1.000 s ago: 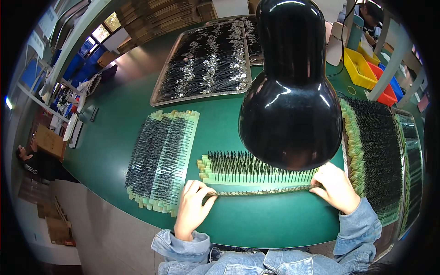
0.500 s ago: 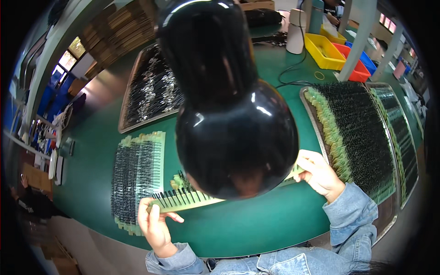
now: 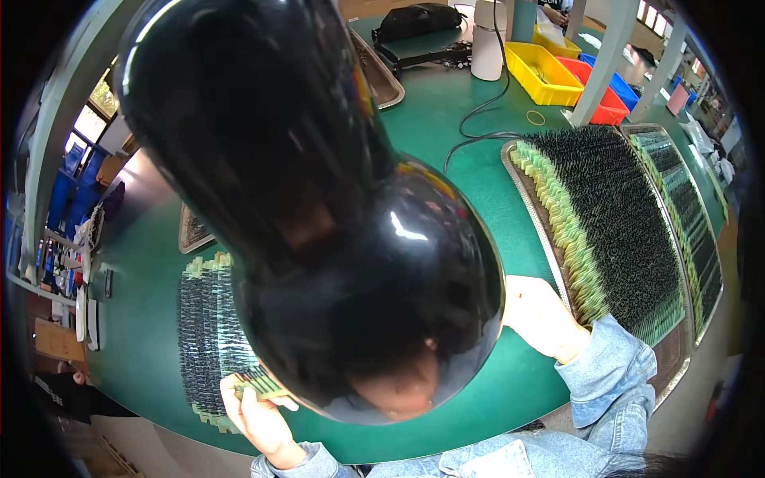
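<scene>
At the lower left, my left hand (image 3: 260,418) pinches the end of a pale green strip (image 3: 267,390) set with a row of black pins. The strip runs rightward behind a large glossy black rounded object (image 3: 374,295), which hides its middle and far end. My right hand (image 3: 548,319) is at that object's right edge, fingers drawn together and their tips hidden, so what they hold does not show. Beside my left hand lies a stack of similar pinned strips (image 3: 203,342) on the green table (image 3: 470,406).
A metal tray (image 3: 562,275) full of pinned green strips lies to the right, with a second tray (image 3: 705,307) beyond it. Yellow (image 3: 550,92) and red (image 3: 610,111) bins, a white cylinder (image 3: 486,48) and a black cable (image 3: 470,119) are at the back. A person's hand (image 3: 78,376) shows far left.
The view has shifted, and the black object now covers more of the table's middle and left. Most of the strip and my right fingertips, visible before, are hidden. My left hand keeps its pinch.
</scene>
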The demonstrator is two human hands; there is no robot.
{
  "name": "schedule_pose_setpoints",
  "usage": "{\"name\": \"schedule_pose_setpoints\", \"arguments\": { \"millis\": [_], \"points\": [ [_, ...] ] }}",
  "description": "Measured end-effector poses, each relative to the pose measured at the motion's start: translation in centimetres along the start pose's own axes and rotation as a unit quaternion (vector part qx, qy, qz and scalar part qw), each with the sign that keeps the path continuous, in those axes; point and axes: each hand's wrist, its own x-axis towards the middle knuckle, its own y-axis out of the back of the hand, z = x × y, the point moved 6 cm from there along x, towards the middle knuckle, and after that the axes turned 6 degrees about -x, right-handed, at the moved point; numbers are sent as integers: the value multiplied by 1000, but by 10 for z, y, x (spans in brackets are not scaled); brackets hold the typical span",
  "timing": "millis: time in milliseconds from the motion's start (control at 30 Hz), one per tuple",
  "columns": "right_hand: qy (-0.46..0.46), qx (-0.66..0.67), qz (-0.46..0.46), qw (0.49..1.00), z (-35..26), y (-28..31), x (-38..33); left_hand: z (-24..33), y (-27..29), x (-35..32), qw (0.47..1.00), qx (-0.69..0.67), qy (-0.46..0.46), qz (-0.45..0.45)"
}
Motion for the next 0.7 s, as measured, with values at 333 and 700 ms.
{"name": "schedule_pose_setpoints", "arguments": {
  "millis": [333,700],
  "points": [
    [34,42,-11,998,-4,-4,-7,-11,43,-2,998,8,-44,39],
    [55,-57,-45,996,-10,-2,-12,-13,29,0,997,59,-6,-44]
  ]
}}
